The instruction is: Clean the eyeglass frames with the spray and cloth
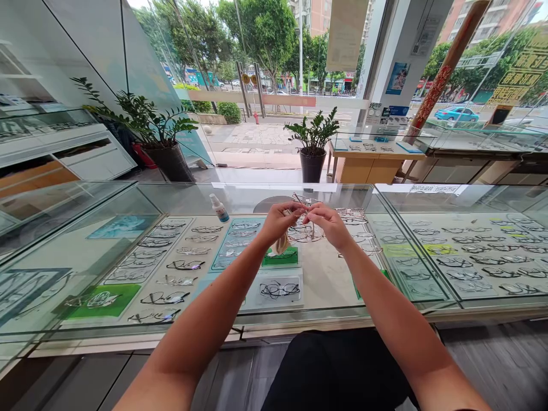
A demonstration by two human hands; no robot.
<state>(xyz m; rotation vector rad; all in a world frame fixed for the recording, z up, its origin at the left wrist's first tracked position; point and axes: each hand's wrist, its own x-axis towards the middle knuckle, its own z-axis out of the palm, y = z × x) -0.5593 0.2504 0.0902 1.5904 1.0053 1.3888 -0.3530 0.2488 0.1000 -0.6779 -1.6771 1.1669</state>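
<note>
Over the glass counter, my two hands come together with fingers pinched. My left hand (279, 221) is closed, and a small beige cloth (282, 244) hangs beneath its fingers. Close beside it, my right hand (329, 224) is closed on a thin-framed pair of eyeglasses (315, 233). Part of the frame is hidden by my fingers, and its outline blends with the eyeglasses behind it. A small white spray bottle (220, 209) with blue at its base stands on the counter, left of my hands.
Rows of eyeglasses (279, 290) lie inside the glass display counter (329, 317). More fill the showcase on the right (471, 251). Potted plants (311, 162) stand beyond the counter, before a glass door (274, 137). A wooden display table (372, 165) stands further back.
</note>
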